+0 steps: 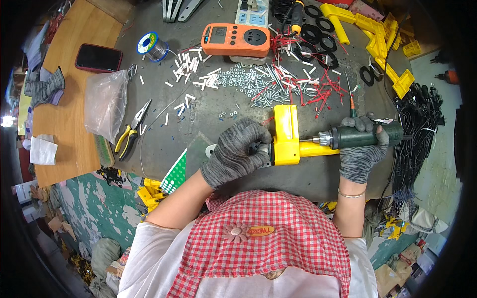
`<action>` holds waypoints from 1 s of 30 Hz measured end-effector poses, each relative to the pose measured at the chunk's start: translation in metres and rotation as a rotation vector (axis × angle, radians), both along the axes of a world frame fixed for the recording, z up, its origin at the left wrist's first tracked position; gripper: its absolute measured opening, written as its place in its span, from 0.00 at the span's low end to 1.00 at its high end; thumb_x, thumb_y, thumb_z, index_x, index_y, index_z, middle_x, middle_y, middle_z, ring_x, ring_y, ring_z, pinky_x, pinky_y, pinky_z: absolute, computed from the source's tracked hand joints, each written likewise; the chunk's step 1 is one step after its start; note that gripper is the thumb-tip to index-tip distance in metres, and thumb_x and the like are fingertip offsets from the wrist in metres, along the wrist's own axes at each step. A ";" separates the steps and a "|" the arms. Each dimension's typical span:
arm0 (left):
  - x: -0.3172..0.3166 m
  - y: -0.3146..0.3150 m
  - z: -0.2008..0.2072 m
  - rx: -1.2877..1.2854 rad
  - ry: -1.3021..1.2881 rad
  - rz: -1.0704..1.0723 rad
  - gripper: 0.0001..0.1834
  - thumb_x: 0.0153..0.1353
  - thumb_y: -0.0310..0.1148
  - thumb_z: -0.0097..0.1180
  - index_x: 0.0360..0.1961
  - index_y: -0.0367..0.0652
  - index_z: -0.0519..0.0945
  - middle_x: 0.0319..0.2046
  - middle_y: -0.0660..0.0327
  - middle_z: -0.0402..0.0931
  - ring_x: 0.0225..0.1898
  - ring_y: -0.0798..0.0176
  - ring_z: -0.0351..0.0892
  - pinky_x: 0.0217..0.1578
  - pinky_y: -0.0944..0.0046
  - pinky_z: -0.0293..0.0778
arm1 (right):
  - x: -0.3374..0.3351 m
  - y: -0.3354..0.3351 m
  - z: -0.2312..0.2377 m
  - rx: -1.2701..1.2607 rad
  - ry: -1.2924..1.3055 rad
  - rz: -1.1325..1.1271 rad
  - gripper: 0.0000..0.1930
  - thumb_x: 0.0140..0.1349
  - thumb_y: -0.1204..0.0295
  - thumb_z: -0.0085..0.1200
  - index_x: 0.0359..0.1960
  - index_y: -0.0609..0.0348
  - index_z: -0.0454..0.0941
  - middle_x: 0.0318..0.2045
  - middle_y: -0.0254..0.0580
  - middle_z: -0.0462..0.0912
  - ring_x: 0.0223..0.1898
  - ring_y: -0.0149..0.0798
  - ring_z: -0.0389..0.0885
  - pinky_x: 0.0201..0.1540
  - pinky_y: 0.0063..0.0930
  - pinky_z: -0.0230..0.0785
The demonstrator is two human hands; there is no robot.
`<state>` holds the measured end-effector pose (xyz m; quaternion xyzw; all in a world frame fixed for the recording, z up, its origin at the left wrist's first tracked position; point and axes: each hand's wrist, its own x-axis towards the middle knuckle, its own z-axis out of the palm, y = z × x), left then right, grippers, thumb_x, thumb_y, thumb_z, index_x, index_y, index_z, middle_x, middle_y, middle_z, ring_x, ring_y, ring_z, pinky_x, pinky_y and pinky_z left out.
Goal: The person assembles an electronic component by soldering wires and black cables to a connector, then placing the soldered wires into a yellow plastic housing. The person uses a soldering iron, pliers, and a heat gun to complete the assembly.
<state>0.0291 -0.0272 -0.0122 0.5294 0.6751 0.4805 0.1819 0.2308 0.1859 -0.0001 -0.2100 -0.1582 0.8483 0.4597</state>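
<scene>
My left hand point(237, 153), in a grey knitted glove, is closed at the left end of a yellow plastic housing point(286, 133). A flat grey metal plate with a hole point(210, 150) sticks out to the left of that hand; how it joins the housing is hidden by my fingers. My gloved right hand point(363, 154) wraps round a dark green electric screwdriver point(348, 136) lying level. The driver's bit points left and reaches the right side of the housing, above its yellow handle point(318, 149). Whether a screw sits at the bit's tip is too small to tell.
Beyond the housing lie loose screws point(271, 92), nuts point(238, 77), white sleeves point(186, 67) and red wires point(325, 89). Behind them stands an orange meter point(236, 39). Pliers point(133, 130) and a solder spool point(153, 47) lie left; black cables point(420, 129) hang right.
</scene>
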 end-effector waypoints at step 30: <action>-0.003 -0.015 0.002 0.037 0.339 0.221 0.15 0.51 0.25 0.63 0.42 0.41 0.80 0.32 0.52 0.76 0.35 0.47 0.76 0.40 0.51 0.72 | 0.002 0.007 0.000 0.104 0.099 0.072 0.22 0.53 0.67 0.60 0.49 0.63 0.73 0.24 0.31 0.68 0.30 0.33 0.68 0.47 0.38 0.62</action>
